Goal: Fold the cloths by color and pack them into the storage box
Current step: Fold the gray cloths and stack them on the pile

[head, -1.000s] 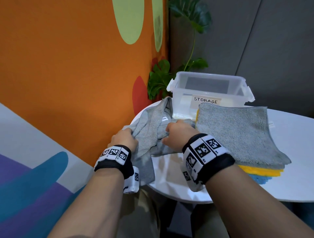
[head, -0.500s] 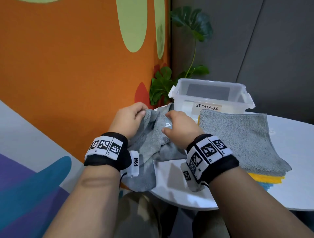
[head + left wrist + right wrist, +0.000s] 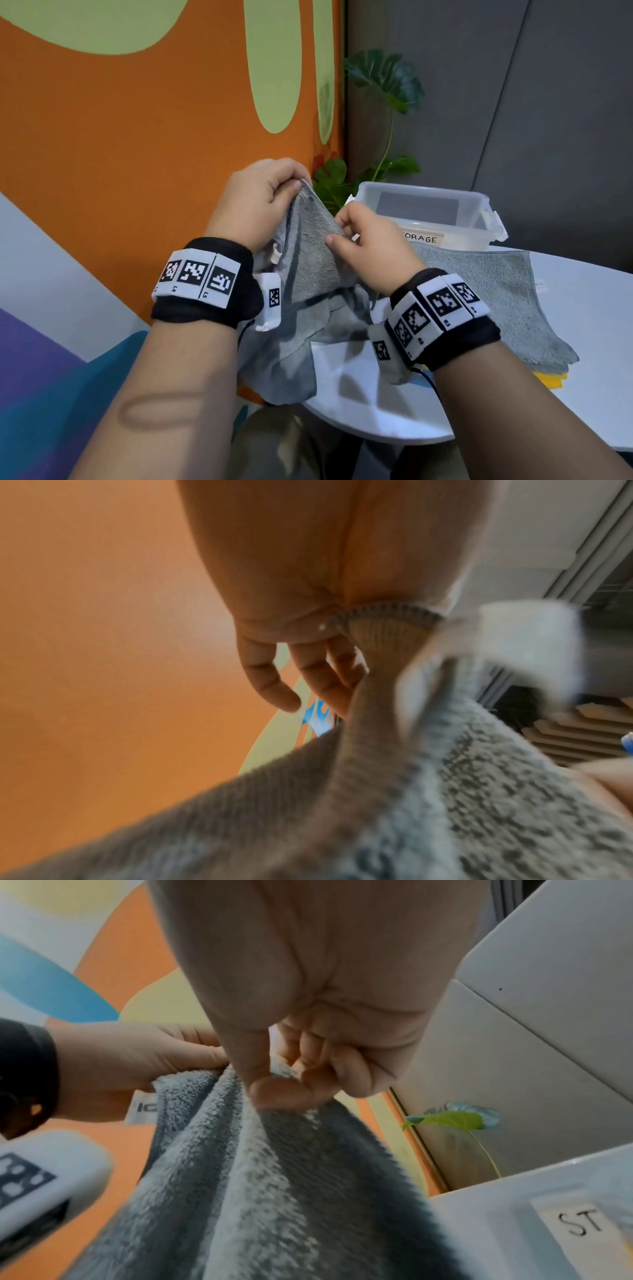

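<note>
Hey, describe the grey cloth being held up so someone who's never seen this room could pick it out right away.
Start at the round white table by the orange wall, with the clear storage box at its back. At the table's left edge, the left hand and right hand pinch a grey cloth. Unlike the flat grey cloth topping the stack beside it, this one hangs crumpled in the air.

Fluffy grey terry cloth [image 3: 308, 260], translucent smooth plastic storage box [image 3: 424, 212], glossy white table [image 3: 359, 394].
</note>
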Available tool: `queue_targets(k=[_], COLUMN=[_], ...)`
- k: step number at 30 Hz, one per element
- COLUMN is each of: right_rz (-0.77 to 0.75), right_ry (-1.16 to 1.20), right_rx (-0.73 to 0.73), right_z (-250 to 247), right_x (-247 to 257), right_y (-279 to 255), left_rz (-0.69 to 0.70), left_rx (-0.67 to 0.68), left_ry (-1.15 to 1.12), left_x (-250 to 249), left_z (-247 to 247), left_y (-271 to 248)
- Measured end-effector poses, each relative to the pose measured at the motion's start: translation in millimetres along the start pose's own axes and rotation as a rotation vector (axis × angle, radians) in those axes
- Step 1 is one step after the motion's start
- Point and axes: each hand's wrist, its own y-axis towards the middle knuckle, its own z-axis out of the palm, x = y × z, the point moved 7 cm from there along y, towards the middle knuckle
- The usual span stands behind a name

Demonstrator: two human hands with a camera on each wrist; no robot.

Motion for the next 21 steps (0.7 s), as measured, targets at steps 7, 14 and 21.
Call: queue_targets(k=[7, 14, 21], right_rz=[0.200, 0.310, 0.290], right_ry=[-0.331, -0.211, -0.164], right_rx=[-0.006, -0.458, -0.588], right_z=[-24.5, -82.3, -94.2], right_x=[-28.8, -37.5, -36.0], right_y=[-1.5, -1.2, -7.6], left_rz=[-0.121, -0.184, -0.365], left_rx=[-0.253, -0.160, -0.176], left_ry=[0.138, 0.224, 0.305], left_x=[9.0, 28.2, 50.5], left_z=[-46.7, -40.5, -29.0], left_y=[16.5, 12.1, -5.8])
